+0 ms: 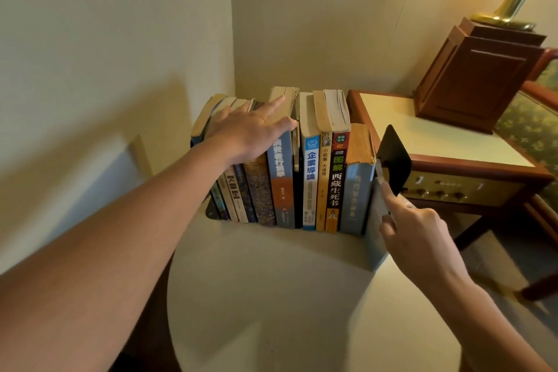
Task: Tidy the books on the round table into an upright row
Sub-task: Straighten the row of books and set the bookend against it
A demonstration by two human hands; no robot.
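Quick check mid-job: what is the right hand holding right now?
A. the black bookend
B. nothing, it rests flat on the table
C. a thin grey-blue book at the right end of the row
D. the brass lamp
C: the right hand grips the thin grey-blue book standing at the row's right end, beside the black bookend, while the left hand lies open on the book tops further left.

Reads "企業導論" down the white and blue spine [311, 178], "小故事 大道理" down the yellow spine [323, 181] beside it, and "02" over "圖解 西藏生死书" down the black spine [336, 187], with the lettering on the blue spine [280, 178] and the pale spine [234, 198] further left too blurred to read surely.
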